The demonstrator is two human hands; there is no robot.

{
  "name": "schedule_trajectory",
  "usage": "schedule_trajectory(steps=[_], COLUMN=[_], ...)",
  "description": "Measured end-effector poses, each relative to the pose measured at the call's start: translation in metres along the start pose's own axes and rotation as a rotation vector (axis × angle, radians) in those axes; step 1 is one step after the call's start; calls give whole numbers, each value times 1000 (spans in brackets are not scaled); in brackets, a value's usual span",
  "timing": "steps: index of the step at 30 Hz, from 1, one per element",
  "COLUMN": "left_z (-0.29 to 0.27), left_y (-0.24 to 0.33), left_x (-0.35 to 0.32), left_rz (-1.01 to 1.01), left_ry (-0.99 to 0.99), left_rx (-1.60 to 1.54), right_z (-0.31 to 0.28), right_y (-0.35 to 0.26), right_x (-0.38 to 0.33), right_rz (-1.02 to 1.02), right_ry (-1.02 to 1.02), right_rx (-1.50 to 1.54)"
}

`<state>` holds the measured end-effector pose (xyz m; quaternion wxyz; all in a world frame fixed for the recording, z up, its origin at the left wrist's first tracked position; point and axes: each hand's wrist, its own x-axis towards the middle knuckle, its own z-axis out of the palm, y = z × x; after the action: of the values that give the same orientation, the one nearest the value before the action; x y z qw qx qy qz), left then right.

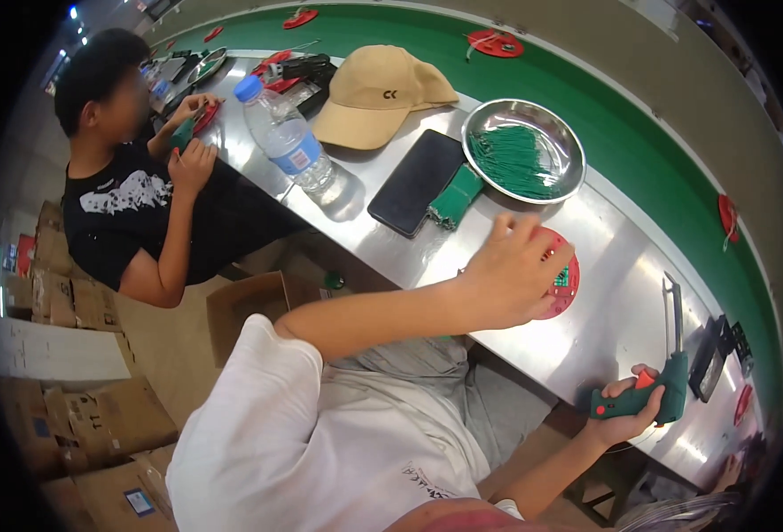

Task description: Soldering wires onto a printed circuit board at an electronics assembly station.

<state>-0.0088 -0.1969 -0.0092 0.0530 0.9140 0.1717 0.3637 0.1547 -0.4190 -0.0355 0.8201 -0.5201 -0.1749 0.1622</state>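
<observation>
My left hand (502, 279) reaches across the metal bench, its fingers bent over a round red circuit board (568, 288) and covering the board's left part. Small green and dark parts show on the board. At the right, my right hand (623, 417) is wrapped round the handle of a green hot glue gun (673, 390), with fingers at its red trigger. A thin metal wire frame sticks out from the gun's front, pointing away from me. Beyond my left hand lie a bundle of green wires (456, 197) and a steel bowl (577, 182) of loose green wires.
Next to the wires lie a black phone (416, 182), a water bottle (289, 133) and a tan cap (378, 93). On the left a co-worker (152, 186) holds a green tool and a red piece. Black boxes (712, 359) stand at right; cartons (112, 426) sit on the floor.
</observation>
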Motion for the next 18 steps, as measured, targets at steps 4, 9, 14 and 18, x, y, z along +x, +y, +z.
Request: schedule_trajectory(steps=[4,9,14,18], left_z=[-17,28,59,70], left_y=[-5,-11,-105,-224], left_x=[32,80,167,211], left_rz=[323,449,-14,-528], left_ry=[-601,50,-57,-271], left_rx=[-204,36,328,294], right_z=[-3,-2,-8,9], right_y=[-5,-5,0,-3], right_x=[4,4,0,1], right_rz=[25,-3,10,-53], right_ry=[186,231,258,251], right_rx=[97,90,99,124])
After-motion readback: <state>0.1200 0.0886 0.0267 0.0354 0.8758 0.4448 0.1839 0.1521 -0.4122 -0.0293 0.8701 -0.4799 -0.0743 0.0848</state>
